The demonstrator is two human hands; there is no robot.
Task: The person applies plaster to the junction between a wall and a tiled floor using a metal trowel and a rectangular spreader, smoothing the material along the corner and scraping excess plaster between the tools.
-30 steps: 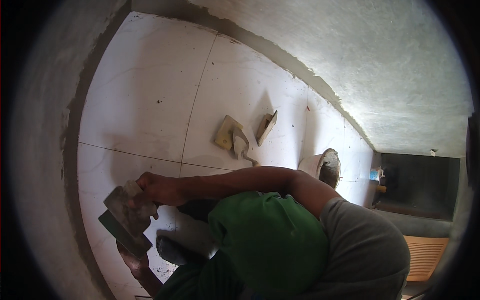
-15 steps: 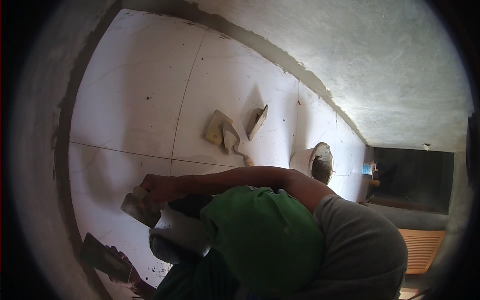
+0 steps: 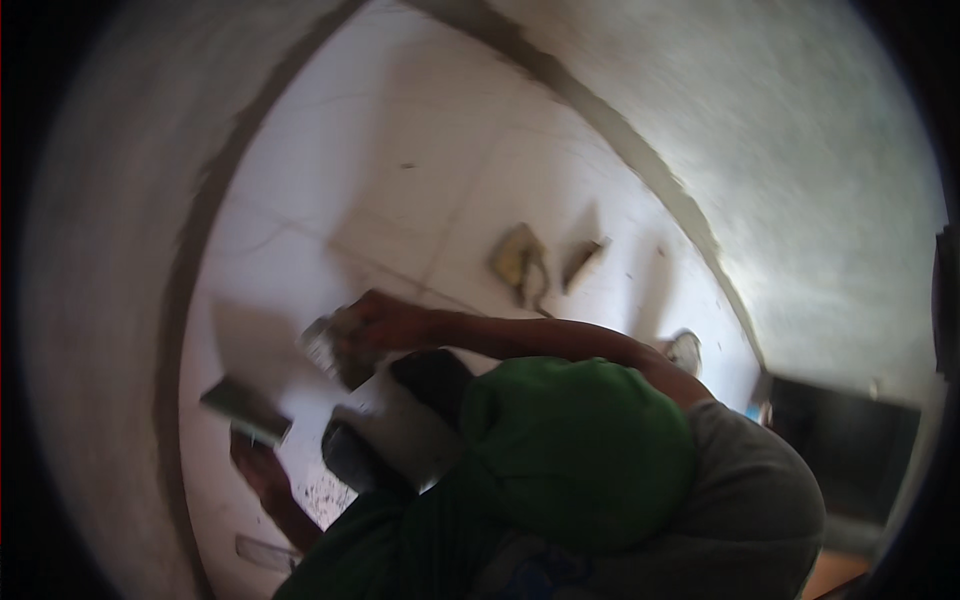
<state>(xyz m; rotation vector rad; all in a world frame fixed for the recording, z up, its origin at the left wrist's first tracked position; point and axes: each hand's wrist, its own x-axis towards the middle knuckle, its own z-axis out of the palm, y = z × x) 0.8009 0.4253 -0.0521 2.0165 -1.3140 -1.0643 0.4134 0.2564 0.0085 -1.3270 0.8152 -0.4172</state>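
Observation:
My left hand (image 3: 258,462) at the lower left is closed on a flat rectangular trowel (image 3: 240,405), its dark blade raised and tilted over the white tiles. Just to the right, my right hand (image 3: 385,325) reaches in from the right, fingers wrapped round a flat tool (image 3: 338,348) smeared with grey. Blur hides that tool's exact kind and most of its grip. A small space separates the two tools. My feet in dark footwear (image 3: 365,460) are beside them. My bent knee in green cloth (image 3: 580,450) covers the lower middle.
On the white tiled floor (image 3: 300,180) lie a yellowish float (image 3: 515,252) with a pointing trowel (image 3: 535,280) and another float (image 3: 582,265). A bucket (image 3: 685,350) stands beyond my right arm. Walls border both sides; a pale strip (image 3: 265,552) lies lower left.
The view has turned, shifting the room rightward. My left hand has raised its trowel nearer to the tool in my right hand. Both hands keep their holds.

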